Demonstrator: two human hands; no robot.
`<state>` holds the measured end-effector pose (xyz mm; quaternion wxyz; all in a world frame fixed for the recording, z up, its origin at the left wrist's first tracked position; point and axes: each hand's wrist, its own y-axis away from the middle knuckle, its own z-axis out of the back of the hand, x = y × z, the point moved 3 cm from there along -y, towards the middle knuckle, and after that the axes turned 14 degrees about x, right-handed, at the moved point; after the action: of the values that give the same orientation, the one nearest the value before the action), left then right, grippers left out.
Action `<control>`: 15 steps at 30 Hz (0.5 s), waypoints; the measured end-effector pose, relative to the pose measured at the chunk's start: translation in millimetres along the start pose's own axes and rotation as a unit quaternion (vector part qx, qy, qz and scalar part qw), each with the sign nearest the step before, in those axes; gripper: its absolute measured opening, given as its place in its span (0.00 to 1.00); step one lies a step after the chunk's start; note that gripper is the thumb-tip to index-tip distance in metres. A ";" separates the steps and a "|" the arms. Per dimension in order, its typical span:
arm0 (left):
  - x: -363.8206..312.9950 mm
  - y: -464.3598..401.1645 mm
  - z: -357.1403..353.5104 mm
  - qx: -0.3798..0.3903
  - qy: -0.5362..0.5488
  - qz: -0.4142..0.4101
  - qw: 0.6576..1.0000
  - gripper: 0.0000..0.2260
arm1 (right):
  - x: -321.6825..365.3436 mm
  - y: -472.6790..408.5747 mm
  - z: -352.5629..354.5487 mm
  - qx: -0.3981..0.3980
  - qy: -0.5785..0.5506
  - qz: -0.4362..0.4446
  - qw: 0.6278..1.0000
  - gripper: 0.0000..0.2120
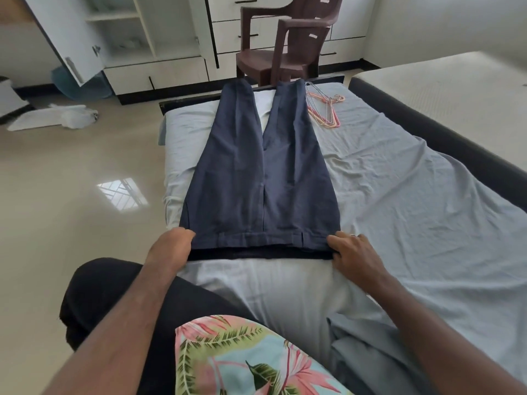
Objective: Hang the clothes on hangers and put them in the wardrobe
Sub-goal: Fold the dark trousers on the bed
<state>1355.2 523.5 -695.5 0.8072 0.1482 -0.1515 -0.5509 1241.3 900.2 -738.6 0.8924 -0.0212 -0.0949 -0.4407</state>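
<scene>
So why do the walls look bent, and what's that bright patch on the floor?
Head view: the wide-angle lens bows straight edges like the wardrobe near the frame's borders; the bright patch is a window's glare mirrored on the glossy floor; the trousers stay sharp mid-frame.

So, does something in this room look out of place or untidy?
Yes. White plastic bags lie loose on the floor left of the bed, and a wardrobe door hangs open. The navy trousers lie flat and straight, with hangers in a loose heap beside them.
</scene>
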 end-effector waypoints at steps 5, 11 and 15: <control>8.2 9.8 -8.0 0.048 -0.084 -0.047 0.994 0.16 | -12.4 11.3 10.4 0.034 0.023 0.068 0.997 0.11; 0.9 21.7 -5.4 0.128 -0.204 -0.098 0.966 0.12 | -10.1 34.9 5.0 0.042 0.020 0.088 0.995 0.09; -2.6 17.9 -5.6 0.168 -0.223 -0.116 0.953 0.07 | -8.7 38.1 5.0 0.050 0.028 0.107 0.993 0.09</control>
<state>1371.8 532.5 -693.5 0.6470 0.1717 -0.3999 -0.6261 1265.4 930.9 -733.6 0.9365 0.0257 -0.0891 -0.3383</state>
